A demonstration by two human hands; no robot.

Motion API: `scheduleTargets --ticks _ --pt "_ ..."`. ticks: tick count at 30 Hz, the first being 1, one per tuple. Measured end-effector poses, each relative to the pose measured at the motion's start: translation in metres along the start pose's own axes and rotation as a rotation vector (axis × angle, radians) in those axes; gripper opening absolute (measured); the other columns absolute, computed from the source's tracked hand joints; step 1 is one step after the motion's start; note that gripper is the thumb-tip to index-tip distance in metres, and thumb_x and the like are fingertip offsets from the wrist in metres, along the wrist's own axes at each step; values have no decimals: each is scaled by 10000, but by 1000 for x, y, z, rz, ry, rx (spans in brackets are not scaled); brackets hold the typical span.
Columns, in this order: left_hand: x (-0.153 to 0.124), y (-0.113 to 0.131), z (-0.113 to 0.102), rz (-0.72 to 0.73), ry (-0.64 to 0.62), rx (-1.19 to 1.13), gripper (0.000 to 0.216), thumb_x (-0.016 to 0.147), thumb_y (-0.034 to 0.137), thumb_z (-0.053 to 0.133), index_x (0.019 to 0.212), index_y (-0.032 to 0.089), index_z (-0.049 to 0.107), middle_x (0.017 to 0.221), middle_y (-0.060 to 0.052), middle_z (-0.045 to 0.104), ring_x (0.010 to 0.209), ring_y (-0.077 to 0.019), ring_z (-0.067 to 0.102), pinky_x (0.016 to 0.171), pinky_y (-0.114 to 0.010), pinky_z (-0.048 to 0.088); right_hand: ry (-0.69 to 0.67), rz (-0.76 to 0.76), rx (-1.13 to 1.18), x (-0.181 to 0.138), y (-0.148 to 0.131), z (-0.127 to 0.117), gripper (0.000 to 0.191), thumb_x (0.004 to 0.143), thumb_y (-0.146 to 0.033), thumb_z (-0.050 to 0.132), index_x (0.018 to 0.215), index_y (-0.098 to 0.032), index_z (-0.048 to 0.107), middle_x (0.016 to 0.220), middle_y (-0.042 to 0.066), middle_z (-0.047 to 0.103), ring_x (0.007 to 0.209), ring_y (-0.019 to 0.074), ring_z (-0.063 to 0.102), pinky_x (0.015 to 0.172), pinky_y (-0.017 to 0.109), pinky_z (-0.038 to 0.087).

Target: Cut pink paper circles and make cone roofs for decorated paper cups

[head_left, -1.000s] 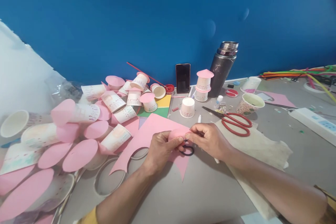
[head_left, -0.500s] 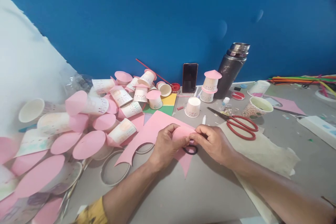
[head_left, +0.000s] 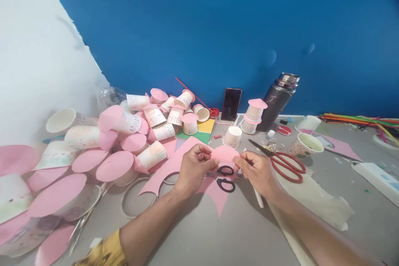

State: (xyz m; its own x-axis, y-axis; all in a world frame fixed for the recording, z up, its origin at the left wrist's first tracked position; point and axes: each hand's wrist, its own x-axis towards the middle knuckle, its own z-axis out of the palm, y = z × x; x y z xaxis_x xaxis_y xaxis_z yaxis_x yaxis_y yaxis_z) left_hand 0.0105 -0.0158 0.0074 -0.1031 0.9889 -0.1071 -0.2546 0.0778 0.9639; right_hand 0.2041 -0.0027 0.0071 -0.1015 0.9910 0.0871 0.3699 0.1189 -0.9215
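Observation:
Between my two hands is a folded half-round piece of pink paper (head_left: pixel 225 154). My left hand (head_left: pixel 193 168) pinches its left corner and my right hand (head_left: pixel 257 170) pinches the right corner. Below the paper lie small black-handled scissors (head_left: pixel 225 185), their blades partly hidden by my left hand. Under them rests a cut pink sheet (head_left: pixel 214 199) with curved notches. Just beyond the hands stands an upside-down white paper cup (head_left: pixel 232 136). Behind it, a stack of two cups carries a pink cone roof (head_left: pixel 257 103). A white stick-like thing (head_left: pixel 258 198) lies beneath my right hand.
Many cups with pink paper discs (head_left: pixel 114 166) are heaped at left. Red-handled scissors (head_left: pixel 288 167) lie at right on pale cloth-like sheet (head_left: pixel 324 203). A dark flask (head_left: pixel 277 102), a phone (head_left: pixel 231 104), a patterned cup (head_left: pixel 305 145) and a power strip (head_left: pixel 378 181) stand around.
My hands have drawn a little apart, and the pink paper now shows as a flat half-round. More of the black-handled scissors is visible. The view has tilted up slightly.

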Motion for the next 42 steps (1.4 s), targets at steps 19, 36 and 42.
scheduleTargets --ticks 19,36,42 --pt "-3 -2 1 -12 39 -212 291 698 347 833 619 154 630 614 -17 666 559 -115 597 614 -252 510 -275 -128 -492 -11 3 13 161 861 -260 622 986 -209 709 997 66 742 927 245 676 812 344 479" --pt "-2 43 -13 6 105 -483 238 718 317 831 781 147 676 692 -4 652 611 -102 553 594 -228 462 -412 90 -251 -3 2 5 249 976 -391 502 956 -196 655 847 55 715 684 182 613 650 299 430" --pt "-2 50 -12 -132 134 -429 241 682 311 830 715 153 650 628 -13 648 590 -126 570 578 -246 476 -503 332 533 5 -1 2 696 577 -750 848 918 -160 705 824 48 648 535 79 368 506 248 269"
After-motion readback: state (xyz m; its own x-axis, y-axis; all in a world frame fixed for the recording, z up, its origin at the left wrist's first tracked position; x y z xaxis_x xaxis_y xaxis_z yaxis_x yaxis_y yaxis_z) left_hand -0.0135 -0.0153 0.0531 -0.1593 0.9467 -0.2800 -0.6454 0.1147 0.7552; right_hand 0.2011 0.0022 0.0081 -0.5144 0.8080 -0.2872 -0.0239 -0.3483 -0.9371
